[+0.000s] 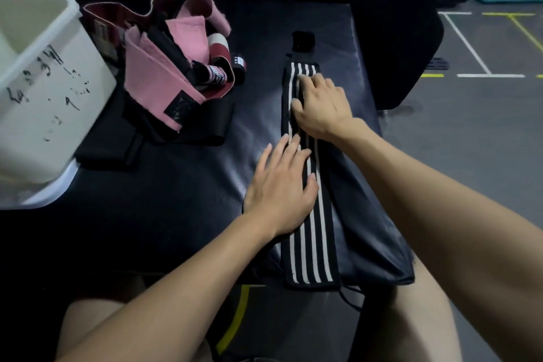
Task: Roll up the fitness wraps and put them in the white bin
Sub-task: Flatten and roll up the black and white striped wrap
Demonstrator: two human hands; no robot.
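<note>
Flat, both hands: left hand (pixel 279 188), right hand (pixel 320 106) pressing striped wrap (pixel 318 232), seemingly unrolled.

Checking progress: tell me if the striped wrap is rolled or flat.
Flat: the striped wrap lies unrolled along the bench pad, both hands pressing it.

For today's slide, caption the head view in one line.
Both hands flatten a striped wrap beside the white bin.
</note>
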